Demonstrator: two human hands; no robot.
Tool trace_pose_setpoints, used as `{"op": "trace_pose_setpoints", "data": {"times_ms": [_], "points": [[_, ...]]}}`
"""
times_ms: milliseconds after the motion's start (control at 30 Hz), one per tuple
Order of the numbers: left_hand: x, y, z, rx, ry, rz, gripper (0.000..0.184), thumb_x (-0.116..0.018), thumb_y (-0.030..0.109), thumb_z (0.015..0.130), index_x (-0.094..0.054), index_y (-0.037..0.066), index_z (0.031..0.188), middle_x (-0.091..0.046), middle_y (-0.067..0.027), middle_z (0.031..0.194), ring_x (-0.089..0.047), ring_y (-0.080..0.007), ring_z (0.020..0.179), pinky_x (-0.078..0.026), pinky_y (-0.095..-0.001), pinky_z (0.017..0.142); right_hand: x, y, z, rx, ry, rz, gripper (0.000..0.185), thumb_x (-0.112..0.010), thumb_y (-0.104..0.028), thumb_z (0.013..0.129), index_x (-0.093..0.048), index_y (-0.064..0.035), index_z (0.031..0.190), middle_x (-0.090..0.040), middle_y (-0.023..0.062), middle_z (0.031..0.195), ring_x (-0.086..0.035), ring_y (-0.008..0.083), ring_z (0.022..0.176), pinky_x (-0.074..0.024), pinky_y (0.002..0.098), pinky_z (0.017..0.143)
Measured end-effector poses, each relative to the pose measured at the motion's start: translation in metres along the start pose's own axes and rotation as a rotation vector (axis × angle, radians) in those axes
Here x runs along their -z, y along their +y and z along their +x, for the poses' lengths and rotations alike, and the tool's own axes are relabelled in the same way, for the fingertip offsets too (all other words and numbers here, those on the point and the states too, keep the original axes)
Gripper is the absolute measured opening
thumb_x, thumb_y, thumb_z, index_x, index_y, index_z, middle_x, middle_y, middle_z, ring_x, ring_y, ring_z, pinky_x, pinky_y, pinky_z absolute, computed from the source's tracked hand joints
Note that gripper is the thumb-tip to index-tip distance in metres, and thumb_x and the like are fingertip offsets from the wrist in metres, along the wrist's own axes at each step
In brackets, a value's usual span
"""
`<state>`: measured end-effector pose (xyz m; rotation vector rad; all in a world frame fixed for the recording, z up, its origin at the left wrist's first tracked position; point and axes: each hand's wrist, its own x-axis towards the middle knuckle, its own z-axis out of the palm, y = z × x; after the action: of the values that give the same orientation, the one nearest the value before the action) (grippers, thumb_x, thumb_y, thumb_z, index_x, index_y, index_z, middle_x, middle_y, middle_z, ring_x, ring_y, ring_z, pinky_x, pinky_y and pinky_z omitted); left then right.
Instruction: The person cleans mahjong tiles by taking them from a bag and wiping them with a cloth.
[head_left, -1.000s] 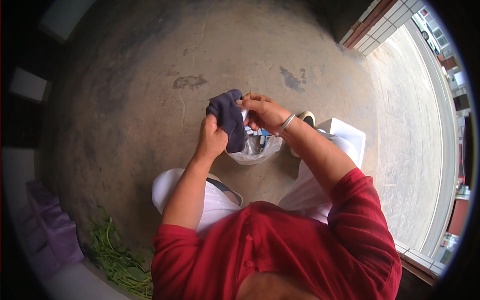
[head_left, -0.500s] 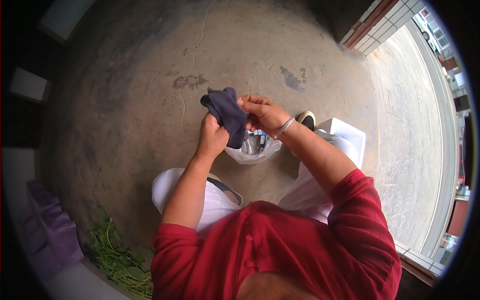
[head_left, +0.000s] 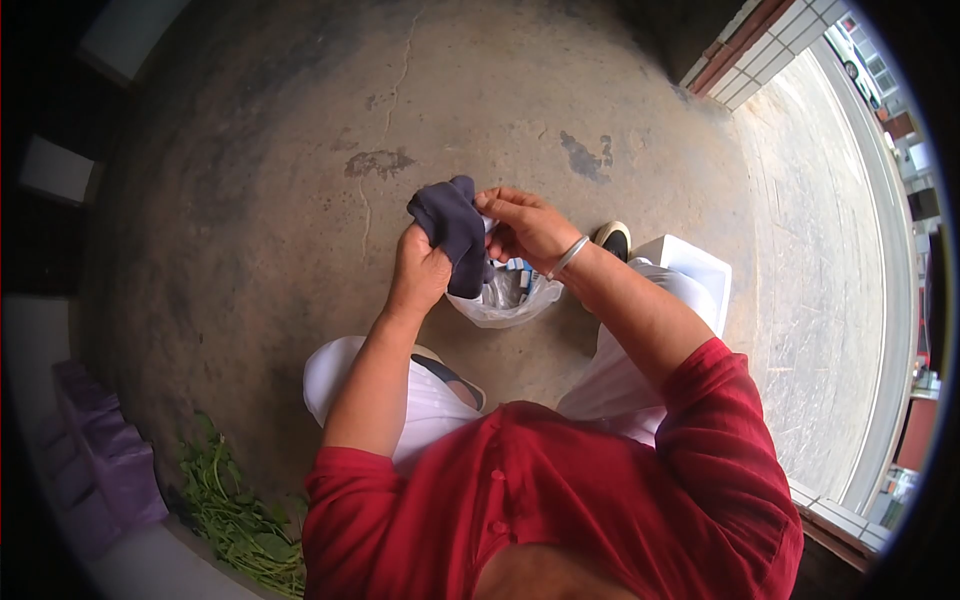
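A dark grey cloth (head_left: 455,232) is bunched in front of me, and my left hand (head_left: 422,268) grips its lower left side. At its right edge, my right hand (head_left: 525,225) has thumb and fingers pinched together. A small whitish bit shows between those fingers and the cloth, too small to name. Below both hands, a clear plastic bag (head_left: 505,315) stands open on the floor, with small blue and white pieces (head_left: 522,272) inside. The cloth hides the bag's left part.
A white box (head_left: 700,265) stands beside my right leg. My shoe (head_left: 613,240) is next to it. Green leafy stalks (head_left: 235,510) lie at the lower left, near a purple object (head_left: 105,450). A tiled pillar (head_left: 765,50) rises at the upper right.
The cloth has shifted and folded differently in my left hand, which has moved slightly left. My right hand has stayed almost in place; less of the bag's blue and white contents shows than at first.
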<state>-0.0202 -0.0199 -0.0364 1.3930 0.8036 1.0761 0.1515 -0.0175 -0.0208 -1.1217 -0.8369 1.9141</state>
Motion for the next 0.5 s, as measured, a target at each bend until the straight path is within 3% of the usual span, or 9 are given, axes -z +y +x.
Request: {"op": "trace_pose_setpoints", "data": {"times_ms": [100, 200, 300, 400, 433, 500], "points": [[0.003, -0.004, 0.002, 0.066, 0.034, -0.037, 0.040, -0.052, 0.026, 0.094, -0.049, -0.001, 0.124, -0.058, -0.0061, 0.111, -0.054, -0.0115, 0.098, -0.043, -0.0255, 0.087, 0.005, -0.001, 0.003, -0.004, 0.002, -0.060, 0.028, -0.053, -0.033, 0.091, -0.057, -0.0071, 0.099, -0.061, 0.0041, 0.073, -0.058, 0.0105, 0.057, -0.0451, 0.0216, 0.050], [0.005, 0.003, 0.002, 0.232, 0.093, -0.162, 0.036, -0.052, 0.021, 0.094, -0.051, -0.002, 0.121, -0.060, -0.0059, 0.108, -0.056, -0.0120, 0.093, -0.044, -0.0252, 0.085, 0.006, -0.020, -0.001, 0.148, 0.058, -0.151, 0.029, -0.054, -0.035, 0.090, -0.058, -0.0078, 0.099, -0.062, 0.0040, 0.074, -0.057, 0.0103, 0.057, -0.0451, 0.0218, 0.053], [0.004, 0.003, 0.001, 0.210, 0.106, -0.196, 0.031, -0.051, 0.017, 0.093, -0.053, -0.002, 0.118, -0.061, -0.0042, 0.101, -0.056, -0.0110, 0.089, -0.045, -0.0247, 0.081, 0.025, -0.056, -0.008, 0.349, 0.174, -0.044, 0.028, -0.057, -0.032, 0.088, -0.056, -0.0064, 0.099, -0.064, 0.0091, 0.083, -0.059, 0.0112, 0.062, -0.0445, 0.0227, 0.057], [0.001, 0.001, -0.001, 0.196, 0.131, -0.115, 0.029, -0.051, 0.016, 0.093, -0.055, -0.001, 0.116, -0.061, -0.0035, 0.100, -0.056, -0.0101, 0.088, -0.045, -0.0241, 0.079, 0.075, -0.089, -0.033, 0.593, 0.273, 0.159, 0.023, -0.055, -0.024, 0.089, -0.049, -0.0066, 0.103, -0.064, 0.0152, 0.088, -0.062, 0.0151, 0.070, -0.0462, 0.0234, 0.059], [0.001, -0.001, -0.003, 0.203, 0.138, -0.104, 0.029, -0.051, 0.016, 0.093, -0.055, -0.001, 0.116, -0.061, -0.0037, 0.100, -0.056, -0.0102, 0.088, -0.045, -0.0241, 0.080, 0.101, -0.093, -0.043, 0.622, 0.255, 0.207, 0.023, -0.054, -0.023, 0.089, -0.048, -0.0063, 0.103, -0.064, 0.0161, 0.089, -0.063, 0.0167, 0.072, -0.0465, 0.0243, 0.059], [0.003, -0.004, -0.005, 0.211, 0.145, -0.099, 0.029, -0.051, 0.017, 0.093, -0.055, -0.001, 0.116, -0.061, -0.0041, 0.102, -0.056, -0.0104, 0.089, -0.045, -0.0240, 0.080, 0.144, -0.081, -0.072, 0.624, 0.426, 0.173, 0.022, -0.053, -0.023, 0.088, -0.049, -0.0082, 0.104, -0.065, 0.0136, 0.090, -0.063, 0.0173, 0.073, -0.0465, 0.0250, 0.057]]}}
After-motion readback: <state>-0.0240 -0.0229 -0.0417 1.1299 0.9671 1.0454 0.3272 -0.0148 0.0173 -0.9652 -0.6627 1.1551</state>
